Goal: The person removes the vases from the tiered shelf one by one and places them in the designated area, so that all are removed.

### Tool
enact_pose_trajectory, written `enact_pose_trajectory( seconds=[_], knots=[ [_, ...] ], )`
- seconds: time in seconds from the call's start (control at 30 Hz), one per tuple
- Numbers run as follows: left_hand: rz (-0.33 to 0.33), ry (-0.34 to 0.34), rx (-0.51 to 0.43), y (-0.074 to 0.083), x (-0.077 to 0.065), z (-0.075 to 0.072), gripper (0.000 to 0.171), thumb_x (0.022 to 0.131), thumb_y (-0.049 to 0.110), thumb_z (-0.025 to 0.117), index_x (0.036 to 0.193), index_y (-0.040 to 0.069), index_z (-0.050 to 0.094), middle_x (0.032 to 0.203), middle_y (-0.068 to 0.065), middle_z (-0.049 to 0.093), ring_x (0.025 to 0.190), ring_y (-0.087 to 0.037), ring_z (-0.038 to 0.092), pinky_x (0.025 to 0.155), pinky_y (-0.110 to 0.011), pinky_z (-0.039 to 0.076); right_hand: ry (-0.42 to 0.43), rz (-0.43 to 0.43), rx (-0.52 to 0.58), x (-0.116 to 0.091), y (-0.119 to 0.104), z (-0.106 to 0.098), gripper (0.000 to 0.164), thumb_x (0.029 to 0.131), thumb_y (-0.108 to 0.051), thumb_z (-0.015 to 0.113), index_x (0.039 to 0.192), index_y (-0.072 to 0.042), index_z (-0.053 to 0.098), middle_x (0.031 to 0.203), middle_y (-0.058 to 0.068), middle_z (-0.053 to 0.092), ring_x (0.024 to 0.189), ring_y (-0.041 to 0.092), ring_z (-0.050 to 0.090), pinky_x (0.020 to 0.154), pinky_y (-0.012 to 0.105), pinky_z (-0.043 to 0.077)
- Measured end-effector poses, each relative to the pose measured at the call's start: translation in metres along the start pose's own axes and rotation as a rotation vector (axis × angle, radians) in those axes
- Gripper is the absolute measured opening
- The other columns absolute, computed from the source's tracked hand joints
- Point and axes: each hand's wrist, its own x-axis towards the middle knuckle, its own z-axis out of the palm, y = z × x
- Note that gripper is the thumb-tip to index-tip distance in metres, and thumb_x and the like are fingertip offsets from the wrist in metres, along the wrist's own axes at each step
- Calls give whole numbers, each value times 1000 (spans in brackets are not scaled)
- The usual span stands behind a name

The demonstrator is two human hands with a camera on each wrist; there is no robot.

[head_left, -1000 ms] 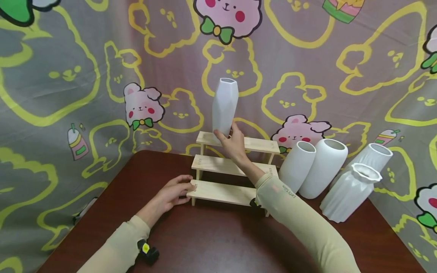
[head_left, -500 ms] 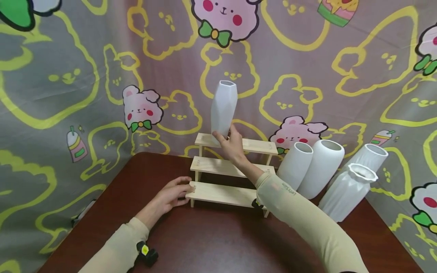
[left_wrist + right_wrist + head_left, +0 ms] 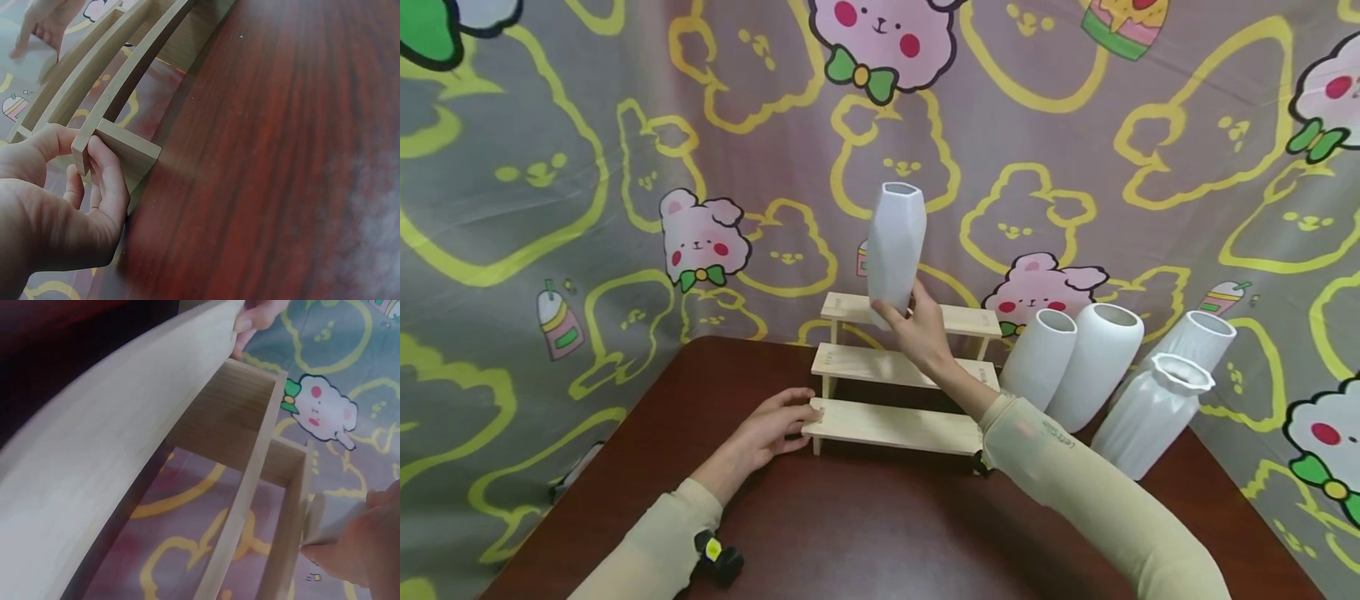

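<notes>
My right hand [image 3: 917,329] grips a white faceted vase [image 3: 897,242] low on its body, thumb on one side and fingers on the other. The vase stands nearly upright, its mouth up, at the top step of a three-step wooden display stand [image 3: 887,425]. Its base overlaps the front edge of that step in the head view; I cannot tell whether it touches the wood. In the right wrist view the vase's lower part [image 3: 337,519] lies beside the top board. My left hand [image 3: 771,429] pinches the left end of the lowest board, also visible in the left wrist view [image 3: 81,153].
Several white vases stand at the right: a smooth one [image 3: 1040,358], a taller smooth one [image 3: 1097,367], a ribbed one [image 3: 1206,337] and one with a ruffled rim [image 3: 1153,417]. The dark red-brown table [image 3: 850,533] meets a cartoon-patterned curtain [image 3: 797,150] behind.
The vase and my right hand have shifted slightly right and lower relative to the stand. My left hand keeps its hold on the lowest board. The head view has turned slightly right.
</notes>
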Motion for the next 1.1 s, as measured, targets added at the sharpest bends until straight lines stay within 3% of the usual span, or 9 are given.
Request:
enact_pose_trajectory(
  seconds=[0.23,0.53,0.87,1.1],
  knots=[
    [-7,-4,5,1,0,0,60,89,11,75,141,5,46,110,-10,64,90,-19,65,75,-36,52,-22,34,-7,-25,-11,-21,56,96,-24,75,144,-9,50,136,12,58,121,29,60,93,45,51],
    [-12,-15,4,2,0,1,62,90,13,76,142,4,44,109,-10,63,90,-19,65,76,-37,52,-21,125,-55,-63,-17,-47,54,96,-31,74,141,-11,52,131,7,62,117,24,63,93,44,52],
    [-20,-15,3,0,0,1,61,91,12,75,142,5,42,107,-9,64,89,-18,65,77,-36,52,-12,207,12,-104,-15,-66,55,94,-29,77,140,-12,53,136,7,59,124,24,58,95,43,51],
    [-17,-35,-1,3,2,0,61,92,12,74,143,5,41,107,-8,64,89,-17,65,79,-37,51,-19,260,28,-127,-17,-82,53,95,-34,75,140,-16,53,133,4,60,119,24,62,93,45,51]
  ],
)
